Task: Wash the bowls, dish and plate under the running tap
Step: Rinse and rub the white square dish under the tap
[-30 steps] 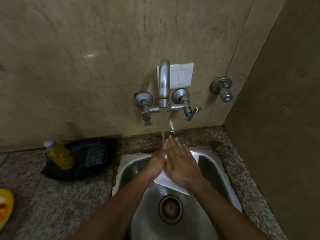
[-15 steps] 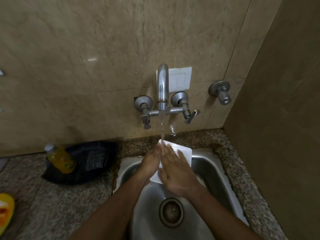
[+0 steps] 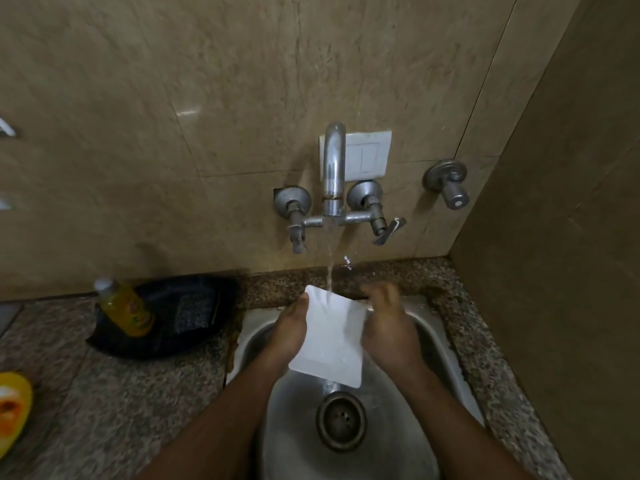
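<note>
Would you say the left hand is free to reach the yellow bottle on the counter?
Probably not yet: the left hand holds the white dish under the tap. Otherwise nothing blocks the way to the yellow bottle.

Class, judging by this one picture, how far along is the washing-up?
Done: nothing visibly finished; no washed pieces in view. In hand: the left hand holds the white square plate under the tap stream over the sink, the right hand at its right edge. Left: the bowls and dish, none visible here.
</note>
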`<state>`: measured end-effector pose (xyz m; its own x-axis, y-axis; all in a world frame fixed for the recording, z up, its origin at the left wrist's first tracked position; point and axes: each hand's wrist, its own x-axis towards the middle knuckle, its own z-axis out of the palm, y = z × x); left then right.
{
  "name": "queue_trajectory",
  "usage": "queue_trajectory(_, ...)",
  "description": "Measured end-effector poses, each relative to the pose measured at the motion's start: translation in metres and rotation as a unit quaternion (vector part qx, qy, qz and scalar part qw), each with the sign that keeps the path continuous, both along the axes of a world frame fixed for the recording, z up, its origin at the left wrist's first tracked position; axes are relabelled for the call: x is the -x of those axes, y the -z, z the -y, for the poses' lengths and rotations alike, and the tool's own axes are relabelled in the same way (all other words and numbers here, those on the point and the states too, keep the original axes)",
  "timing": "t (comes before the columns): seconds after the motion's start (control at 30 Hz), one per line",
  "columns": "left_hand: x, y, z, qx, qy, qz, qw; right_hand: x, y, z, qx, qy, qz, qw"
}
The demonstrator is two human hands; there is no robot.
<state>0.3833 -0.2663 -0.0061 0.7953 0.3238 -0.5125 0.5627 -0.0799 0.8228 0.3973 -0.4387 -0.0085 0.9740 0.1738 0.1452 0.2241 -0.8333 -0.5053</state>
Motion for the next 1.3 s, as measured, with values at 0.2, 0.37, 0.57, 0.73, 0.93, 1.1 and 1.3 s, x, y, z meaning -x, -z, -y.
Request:
queue_trajectory(0.2,-0.008,-0.014,0.006,0.004,0.063,0.06,0.996,0.021,0.017,-0.044,0.068,-0.213,0.015,0.975)
queue_trajectory(0.37,-0.01,-0.012,-0.004,-0.022,0.059,0.054,0.997,0.016,0.016,-0.037,0.079,-0.241,0.008,0.967)
queue_trajectory(0.57,-0.016,-0.01,0.001,-0.021,0.057,0.051,0.997,0.02,0.009,-0.037,0.072,-0.246,-0.009,0.967)
queue_trajectory(0.73,-0.016,-0.004,0.005,-0.031,0.072,0.062,0.995,0.015,0.013,-0.034,0.054,-0.223,-0.016,0.973)
queue_trajectory(0.93,-0.018,-0.007,0.002,-0.039,0.096,0.066,0.992,0.019,0.012,-0.03,0.075,-0.227,-0.005,0.971)
queue_trajectory(1.1,-0.017,0.0,0.005,-0.02,0.092,0.087,0.992,0.009,0.009,-0.024,0.125,-0.221,0.016,0.967)
queue_trajectory(1.3,-0.014,0.003,0.01,0.019,0.079,0.088,0.993,0.016,0.012,-0.024,0.102,-0.221,-0.013,0.97)
